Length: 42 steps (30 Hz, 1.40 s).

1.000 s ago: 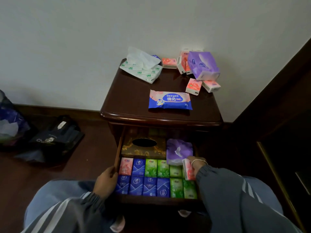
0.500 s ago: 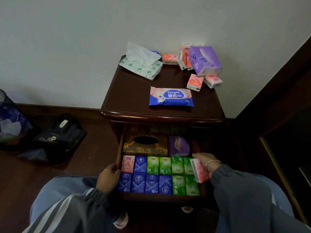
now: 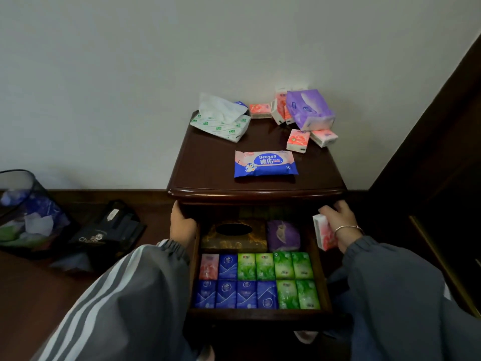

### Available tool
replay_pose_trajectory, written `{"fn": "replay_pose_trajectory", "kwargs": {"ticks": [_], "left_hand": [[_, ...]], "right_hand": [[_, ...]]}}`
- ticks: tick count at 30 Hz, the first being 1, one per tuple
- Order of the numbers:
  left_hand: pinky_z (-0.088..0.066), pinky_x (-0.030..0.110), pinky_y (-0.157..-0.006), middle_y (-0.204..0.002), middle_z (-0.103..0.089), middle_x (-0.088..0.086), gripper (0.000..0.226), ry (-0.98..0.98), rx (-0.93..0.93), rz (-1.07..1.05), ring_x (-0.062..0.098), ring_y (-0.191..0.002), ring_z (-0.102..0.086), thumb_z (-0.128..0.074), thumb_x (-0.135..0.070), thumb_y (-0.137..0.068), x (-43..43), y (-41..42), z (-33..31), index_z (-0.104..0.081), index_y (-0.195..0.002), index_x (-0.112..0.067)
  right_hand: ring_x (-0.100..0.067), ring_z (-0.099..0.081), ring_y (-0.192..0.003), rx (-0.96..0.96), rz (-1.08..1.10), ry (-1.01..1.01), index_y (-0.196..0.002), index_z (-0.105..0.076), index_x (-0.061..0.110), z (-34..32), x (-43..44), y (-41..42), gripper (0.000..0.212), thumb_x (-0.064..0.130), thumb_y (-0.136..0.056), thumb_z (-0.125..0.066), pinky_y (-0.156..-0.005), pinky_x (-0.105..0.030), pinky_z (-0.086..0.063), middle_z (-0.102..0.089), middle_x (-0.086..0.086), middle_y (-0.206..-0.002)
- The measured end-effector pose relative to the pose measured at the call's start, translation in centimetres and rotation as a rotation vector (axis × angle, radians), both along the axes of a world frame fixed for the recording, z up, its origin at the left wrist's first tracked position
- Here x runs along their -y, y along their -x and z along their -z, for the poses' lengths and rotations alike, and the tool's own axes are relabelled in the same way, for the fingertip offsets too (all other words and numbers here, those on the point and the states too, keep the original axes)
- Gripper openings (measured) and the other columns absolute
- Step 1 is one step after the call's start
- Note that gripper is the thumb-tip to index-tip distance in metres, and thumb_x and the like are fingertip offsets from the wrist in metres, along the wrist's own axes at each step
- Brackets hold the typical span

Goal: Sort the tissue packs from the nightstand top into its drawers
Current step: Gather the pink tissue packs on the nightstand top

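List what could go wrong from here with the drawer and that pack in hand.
The left hand and right hand grip the open drawer's sides near the nightstand front; sliding it in could pinch them. The right hand also holds a pink pack, which might slip or get crushed.

Six green packs (image 3: 283,265), five blue packs (image 3: 228,267) and one pink pack (image 3: 209,267) are lying in the drawer (image 3: 260,312).

Both sleeved arms reach forward. The left hand (image 3: 182,225) grips with fingers curled out of sight; the right hand (image 3: 338,222) is closed around something, wrist bent inward.
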<state>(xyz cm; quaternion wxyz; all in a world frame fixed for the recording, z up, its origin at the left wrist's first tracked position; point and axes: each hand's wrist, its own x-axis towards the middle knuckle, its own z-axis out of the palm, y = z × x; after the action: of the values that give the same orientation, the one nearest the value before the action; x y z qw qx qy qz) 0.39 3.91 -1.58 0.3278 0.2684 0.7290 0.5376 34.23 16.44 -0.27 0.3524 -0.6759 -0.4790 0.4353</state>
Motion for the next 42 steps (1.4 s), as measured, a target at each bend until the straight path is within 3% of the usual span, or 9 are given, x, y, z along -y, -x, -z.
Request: {"fn": "replay_pose_trajectory", "kwargs": {"ticks": [4,9,14,18,24,27,31,38,42], "left_hand": [[-0.047,0.047,-0.099,-0.122,-0.058,0.015,0.048,0.202,-0.072,0.039,0.031,-0.113,-0.057,-0.056,0.0,-0.086,0.8,1.9,-0.8,-0.041,-0.131,-0.005],[-0.044,0.033,-0.075,-0.077,-0.057,0.007,0.011,0.509,-0.313,0.357,0.025,-0.082,-0.055,-0.058,0.002,-0.085,5.3,5.2,-4.0,-0.055,-0.088,-0.009],[-0.042,0.026,-0.097,-0.12,-0.061,-0.001,0.03,0.772,-0.669,0.731,0.014,-0.109,-0.056,-0.055,-0.025,-0.094,9.3,4.2,-8.5,-0.057,-0.123,-0.022],[-0.043,0.023,-0.096,-0.128,-0.059,-0.005,0.036,0.392,-0.704,0.637,0.009,-0.113,-0.056,-0.052,-0.032,-0.095,9.9,-2.6,-9.4,-0.053,-0.131,-0.026],[-0.038,0.035,-0.098,-0.116,-0.063,-0.008,0.031,0.365,-0.919,0.624,0.016,-0.109,-0.056,-0.038,-0.042,-0.099,9.9,-9.5,-6.2,-0.062,-0.115,-0.03],[-0.047,0.029,-0.078,-0.082,-0.064,-0.007,0.033,0.396,-0.817,0.618,0.015,-0.082,-0.061,-0.039,-0.044,-0.098,10.1,-9.3,-6.5,-0.066,-0.086,-0.027],[-0.032,0.021,-0.046,-0.049,-0.043,-0.006,0.052,0.49,-0.653,0.739,0.007,-0.045,-0.043,-0.045,-0.047,-0.096,11.4,-8.4,-7.3,-0.046,-0.049,-0.024],[-0.046,0.034,-0.075,-0.078,-0.056,0.003,0.043,0.51,-0.513,0.944,0.015,-0.073,-0.054,-0.043,-0.047,-0.097,12.4,-7.2,-8.1,-0.065,-0.083,-0.012],[-0.044,0.024,-0.073,-0.078,-0.059,-0.002,0.036,0.533,-0.476,0.976,0.008,-0.07,-0.055,-0.046,-0.042,-0.097,11.4,-7.1,-8.4,-0.067,-0.083,-0.017]], "right_hand": [[-0.028,-0.052,-0.121,0.096,-0.114,0.038,-0.133,-0.047,0.005,-1.0,-0.5,-2.3,0.052,0.009,-0.083,-0.062,-0.106,-0.039,-0.039,-0.054,-0.014,-0.132],[-0.024,-0.057,-0.097,0.262,-0.434,0.192,-0.124,-0.055,-0.004,-4.2,1.5,-7.5,0.044,-0.006,-0.08,-0.063,-0.079,-0.02,-0.047,-0.061,-0.013,-0.099],[-0.019,-0.056,-0.115,0.787,-0.712,0.206,-0.127,-0.058,0.022,-8.0,6.9,-7.9,0.046,0.026,-0.082,-0.065,-0.096,-0.026,-0.041,-0.061,-0.002,-0.124],[-0.016,-0.053,-0.121,0.671,-0.74,0.038,-0.129,-0.055,0.029,-8.8,11.9,-3.6,0.047,0.035,-0.083,-0.062,-0.1,-0.025,-0.04,-0.058,0.002,-0.132],[-0.017,-0.06,-0.105,0.791,-0.704,-0.05,-0.11,-0.066,0.031,-8.3,14.3,1.0,0.031,0.04,-0.084,-0.051,-0.085,-0.03,-0.051,-0.066,0.007,-0.116],[-0.019,-0.063,-0.092,0.722,-0.702,0.033,-0.089,-0.074,0.022,-9.0,13.7,0.6,0.026,0.039,-0.083,-0.055,-0.081,-0.032,-0.053,-0.071,0.0,-0.1],[-0.022,-0.065,-0.094,0.676,-0.789,0.155,-0.084,-0.076,0.012,-8.9,13.6,-1.3,0.033,0.04,-0.084,-0.059,-0.086,-0.033,-0.051,-0.073,-0.008,-0.095],[-0.007,-0.065,-0.091,0.36,-0.842,0.265,-0.081,-0.076,0.015,-8.9,14.3,-3.0,0.031,0.036,-0.09,-0.056,-0.088,-0.019,-0.046,-0.074,0.001,-0.095],[-0.019,-0.066,-0.078,0.24,-0.64,0.266,-0.07,-0.07,0.015,-9.5,12.7,-3.3,0.045,0.053,-0.087,-0.052,-0.083,-0.031,-0.051,-0.072,-0.006,-0.079]]}}
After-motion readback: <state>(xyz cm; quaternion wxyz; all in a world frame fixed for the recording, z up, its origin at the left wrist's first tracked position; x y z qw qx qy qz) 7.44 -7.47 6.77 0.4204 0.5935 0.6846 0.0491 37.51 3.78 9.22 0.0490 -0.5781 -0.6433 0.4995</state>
